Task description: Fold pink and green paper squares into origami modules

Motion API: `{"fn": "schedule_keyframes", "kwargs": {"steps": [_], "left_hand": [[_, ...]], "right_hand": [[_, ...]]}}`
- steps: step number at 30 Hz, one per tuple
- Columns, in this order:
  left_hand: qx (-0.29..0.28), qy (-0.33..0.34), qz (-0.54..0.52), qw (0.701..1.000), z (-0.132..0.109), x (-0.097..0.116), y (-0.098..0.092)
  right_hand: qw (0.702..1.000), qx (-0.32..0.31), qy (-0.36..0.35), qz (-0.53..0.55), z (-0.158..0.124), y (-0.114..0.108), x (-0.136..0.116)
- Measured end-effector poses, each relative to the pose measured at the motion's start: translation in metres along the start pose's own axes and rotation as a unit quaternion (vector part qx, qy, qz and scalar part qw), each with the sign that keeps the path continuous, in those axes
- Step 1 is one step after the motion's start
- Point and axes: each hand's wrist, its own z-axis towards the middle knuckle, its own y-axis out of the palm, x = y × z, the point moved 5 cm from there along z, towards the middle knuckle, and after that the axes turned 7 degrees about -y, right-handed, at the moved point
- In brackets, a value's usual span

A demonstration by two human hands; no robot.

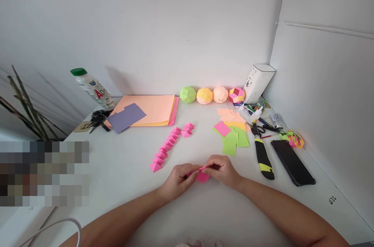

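Low in the middle of the head view, my left hand (180,179) and my right hand (223,169) pinch one piece of pink paper (203,177) between thumbs and fingers. Its upper edge looks folded, though my fingers hide much of it. Beyond my left hand runs a slanting row of folded pink paper units (166,145), with a short second row (187,130) at its far right end. Past my right hand lie loose green paper squares (230,142), a pink square (222,128) and peach pieces (229,115).
Four-colour paper balls (204,96) line the wall. Peach sheets (149,106) and a purple card (127,117) lie left, near a tilted bottle (95,90). A utility knife (263,157), scissors (258,129), a phone (293,162) and a white box (258,83) are right.
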Motion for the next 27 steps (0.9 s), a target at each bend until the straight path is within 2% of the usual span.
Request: {"fn": "schedule_keyframes", "kwargs": {"steps": [9,27], "left_hand": [[0.006,0.012,0.009,1.0,0.0007,0.0008,-0.0006],[-0.009,-0.009,0.006,1.0,0.0009,-0.001,0.0004]], "right_hand": [[1.0,0.004,0.005,-0.017,-0.0009,0.0003,0.0005],[0.999,-0.031,0.007,-0.018,-0.0008,0.0015,-0.0002]]}}
